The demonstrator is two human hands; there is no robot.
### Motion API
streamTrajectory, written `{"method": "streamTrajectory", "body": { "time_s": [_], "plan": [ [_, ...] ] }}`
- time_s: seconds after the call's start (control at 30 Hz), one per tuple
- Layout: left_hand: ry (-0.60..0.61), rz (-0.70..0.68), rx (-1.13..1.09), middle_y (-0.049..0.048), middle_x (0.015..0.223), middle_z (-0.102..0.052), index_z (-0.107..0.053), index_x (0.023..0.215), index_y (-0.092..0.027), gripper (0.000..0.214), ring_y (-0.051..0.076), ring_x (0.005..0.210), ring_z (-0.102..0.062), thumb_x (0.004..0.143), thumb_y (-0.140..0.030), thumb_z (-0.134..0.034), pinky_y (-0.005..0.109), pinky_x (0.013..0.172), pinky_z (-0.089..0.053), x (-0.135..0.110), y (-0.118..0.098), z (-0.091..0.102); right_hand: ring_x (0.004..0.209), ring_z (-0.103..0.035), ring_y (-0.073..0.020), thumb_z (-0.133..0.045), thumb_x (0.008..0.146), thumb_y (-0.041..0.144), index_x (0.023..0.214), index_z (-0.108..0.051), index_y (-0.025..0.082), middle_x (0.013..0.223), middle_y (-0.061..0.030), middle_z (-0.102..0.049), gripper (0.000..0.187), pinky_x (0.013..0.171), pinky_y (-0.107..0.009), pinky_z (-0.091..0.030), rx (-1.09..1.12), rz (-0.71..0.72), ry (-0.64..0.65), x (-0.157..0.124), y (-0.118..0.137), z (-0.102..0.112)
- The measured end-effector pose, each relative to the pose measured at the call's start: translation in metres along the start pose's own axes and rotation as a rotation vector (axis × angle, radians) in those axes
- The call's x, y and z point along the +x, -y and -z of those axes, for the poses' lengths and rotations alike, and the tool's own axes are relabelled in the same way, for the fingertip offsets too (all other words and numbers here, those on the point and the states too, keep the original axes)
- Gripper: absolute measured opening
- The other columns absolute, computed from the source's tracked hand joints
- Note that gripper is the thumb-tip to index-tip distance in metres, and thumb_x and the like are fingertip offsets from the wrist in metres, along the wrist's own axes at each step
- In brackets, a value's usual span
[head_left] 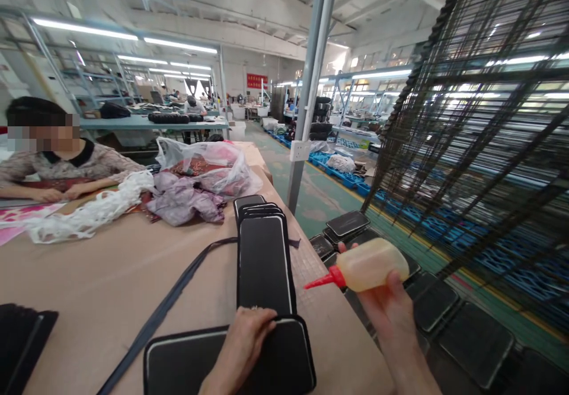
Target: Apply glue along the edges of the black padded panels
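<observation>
My right hand (pixel 386 307) is wrapped round a squeeze bottle (pixel 371 263) of pale yellow liquid. Tilted on its side, the bottle points its red nozzle left over the table edge. My left hand (pixel 242 343) has its fingers closed at the upper edge of a black rounded panel (pixel 288 356) lying crosswise at the front. A white line runs just inside that panel's border. Beyond it lies an overlapping stack of similar black panels (pixel 262 258), white-lined too, its near end touching my left fingers. The undersides of my left fingers are hidden.
A dark strip (pixel 178 291) crosses the brown-covered table (pixel 102 288). Black pieces (pixel 26 338) sit at left. Bagged and crumpled fabric (pixel 186 196) lies farther back near a seated person. More black panels (pixel 475 338) lie low at right, beside a wire rack (pixel 484 98). A pole (pixel 306 92) stands at the table edge.
</observation>
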State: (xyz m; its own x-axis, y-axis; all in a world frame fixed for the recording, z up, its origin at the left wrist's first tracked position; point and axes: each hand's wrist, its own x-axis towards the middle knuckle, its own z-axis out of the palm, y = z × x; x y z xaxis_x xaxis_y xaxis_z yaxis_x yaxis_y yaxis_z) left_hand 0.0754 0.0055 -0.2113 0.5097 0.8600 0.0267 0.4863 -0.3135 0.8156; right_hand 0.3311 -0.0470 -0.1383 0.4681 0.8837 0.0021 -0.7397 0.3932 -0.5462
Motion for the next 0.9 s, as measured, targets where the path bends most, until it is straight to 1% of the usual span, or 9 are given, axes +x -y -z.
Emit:
{"method": "streamTrajectory", "body": {
  "time_s": [0.07, 0.13, 0.23, 0.37, 0.53, 0.63, 0.77, 0.83, 0.9],
  "plan": [
    [0.09, 0.025, -0.097, 0.0042, 0.095, -0.072, -0.072, 0.098, -0.024, 0.029, 0.02, 0.089, -0.062, 0.084, -0.037, -0.05, 0.027, 0.082, -0.043, 0.003, -0.017, 0.027, 0.123, -0.043, -0.034, -0.084, 0.061, 0.045, 0.125, -0.055, 0.026, 0.123, -0.0111, -0.058, 0.072, 0.11, -0.056, -0.009, -0.069, 0.013, 0.012, 0.003, 0.006, -0.007],
    [0.175, 0.011, -0.127, 0.0035, 0.094, -0.072, -0.072, 0.098, -0.022, 0.03, 0.02, 0.087, -0.063, 0.084, -0.036, -0.05, 0.024, 0.078, -0.043, 0.007, -0.038, 0.057, 0.125, -0.041, -0.0334, -0.085, 0.06, 0.046, 0.125, -0.055, 0.026, 0.122, -0.0107, -0.059, 0.074, 0.109, -0.056, -0.01, -0.141, 0.021, 0.057, 0.006, 0.013, -0.02],
    [0.337, -0.082, -0.075, 0.0028, 0.088, -0.073, -0.075, 0.091, -0.021, 0.025, 0.019, 0.08, -0.063, 0.081, -0.033, -0.056, 0.023, 0.071, -0.043, 0.017, -0.07, 0.095, 0.123, -0.042, -0.0359, -0.082, 0.061, 0.052, 0.125, -0.056, 0.024, 0.121, -0.0112, -0.059, 0.074, 0.106, -0.06, -0.021, -0.23, 0.042, 0.181, 0.009, 0.027, -0.045],
    [0.545, -0.176, -0.022, 0.0009, 0.083, -0.074, -0.076, 0.09, -0.023, 0.022, 0.018, 0.074, -0.063, 0.076, -0.032, -0.063, 0.021, 0.065, -0.043, 0.03, -0.105, 0.123, 0.108, -0.054, -0.0384, -0.081, 0.059, 0.057, 0.121, -0.059, 0.023, 0.117, -0.0141, -0.061, 0.074, 0.095, -0.06, -0.035, -0.347, 0.035, 0.327, 0.009, 0.042, -0.078],
    [0.765, -0.239, -0.008, -0.0002, 0.077, -0.074, -0.077, 0.088, -0.024, 0.02, 0.017, 0.068, -0.063, 0.073, -0.032, -0.066, 0.022, 0.062, -0.044, 0.036, -0.139, 0.131, 0.1, -0.058, -0.0402, -0.086, 0.047, 0.058, 0.122, -0.058, 0.02, 0.119, -0.0179, -0.059, 0.089, 0.09, -0.059, -0.038, -0.394, -0.022, 0.328, 0.003, 0.039, -0.1],
    [0.841, -0.279, -0.015, 0.0007, 0.075, -0.074, -0.077, 0.086, -0.021, 0.019, 0.017, 0.067, -0.063, 0.074, -0.029, -0.066, 0.022, 0.063, -0.046, 0.036, -0.155, 0.13, 0.1, -0.058, -0.0397, -0.085, 0.047, 0.057, 0.121, -0.058, 0.02, 0.113, -0.0156, -0.062, 0.087, 0.089, -0.057, -0.04, -0.373, -0.029, 0.338, 0.0, 0.033, -0.104],
    [0.909, -0.316, -0.022, 0.0005, 0.075, -0.074, -0.078, 0.084, -0.019, 0.016, 0.018, 0.071, -0.065, 0.074, -0.02, -0.066, 0.023, 0.07, -0.047, 0.035, -0.168, 0.128, 0.104, -0.056, -0.0403, -0.086, 0.048, 0.054, 0.115, -0.061, 0.017, 0.109, -0.0151, -0.064, 0.081, 0.087, -0.056, -0.042, -0.342, -0.096, 0.419, -0.003, 0.029, -0.104],
    [0.933, -0.32, -0.034, 0.0011, 0.075, -0.074, -0.078, 0.081, -0.018, 0.014, 0.019, 0.073, -0.066, 0.074, -0.021, -0.067, 0.023, 0.071, -0.048, 0.034, -0.17, 0.127, 0.11, -0.051, -0.0422, -0.087, 0.047, 0.052, 0.113, -0.062, 0.015, 0.107, -0.0169, -0.064, 0.08, 0.086, -0.058, -0.042, -0.302, -0.152, 0.451, -0.006, 0.028, -0.104],
    [0.963, -0.331, -0.039, 0.0021, 0.076, -0.074, -0.078, 0.08, -0.017, 0.014, 0.02, 0.073, -0.066, 0.075, -0.023, -0.066, 0.024, 0.071, -0.048, 0.034, -0.172, 0.125, 0.109, -0.053, -0.043, -0.088, 0.045, 0.05, 0.111, -0.063, 0.014, 0.105, -0.0168, -0.064, 0.08, 0.086, -0.06, -0.041, -0.264, -0.185, 0.448, -0.009, 0.029, -0.104]
  ]
}}
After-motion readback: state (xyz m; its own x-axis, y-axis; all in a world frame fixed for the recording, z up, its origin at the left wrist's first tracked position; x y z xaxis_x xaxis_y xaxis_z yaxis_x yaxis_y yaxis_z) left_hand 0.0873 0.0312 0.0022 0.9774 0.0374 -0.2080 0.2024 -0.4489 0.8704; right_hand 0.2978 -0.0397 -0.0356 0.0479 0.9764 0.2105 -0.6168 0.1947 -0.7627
